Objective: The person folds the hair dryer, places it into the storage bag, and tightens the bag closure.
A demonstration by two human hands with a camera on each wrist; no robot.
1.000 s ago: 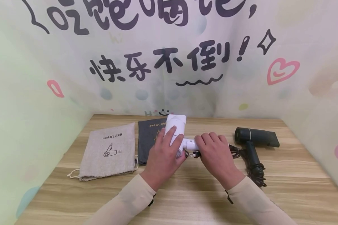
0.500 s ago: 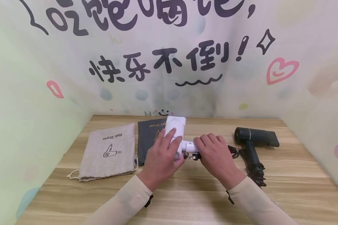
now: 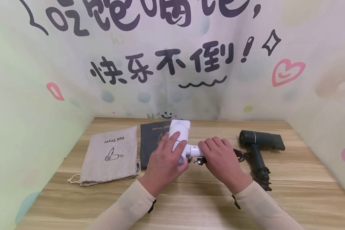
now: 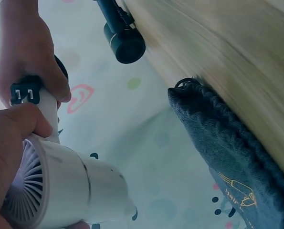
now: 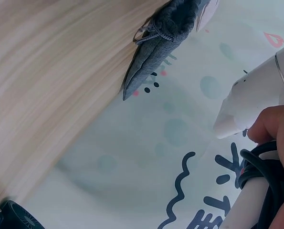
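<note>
A white hair dryer point(image 3: 180, 130) is held in both hands above the wooden table. My left hand point(image 3: 164, 166) grips its barrel, thumb near the ribbed intake grille point(image 4: 26, 191) in the left wrist view. My right hand point(image 3: 222, 159) curls round the handle and the black cord point(image 5: 262, 176) wound about it, as the right wrist view shows. The two-pin plug point(image 4: 25, 90) sticks out by the right thumb. Behind the left hand lies a dark grey drawstring bag point(image 3: 150, 143) printed "Hair Dryer". Part of the handle is hidden by the right fingers.
A beige drawstring bag point(image 3: 110, 159) lies flat at the left of the table point(image 3: 195, 204). On the right rests a black hair dryer point(image 3: 258, 140), its cord point(image 3: 261, 179) wound round the handle. A printed cloth wall point(image 3: 132, 99) stands behind.
Both hands and the white hair dryer have shifted very slightly down in the head view. The grip of each hand looks the same, and the bags and black dryer stay put.
</note>
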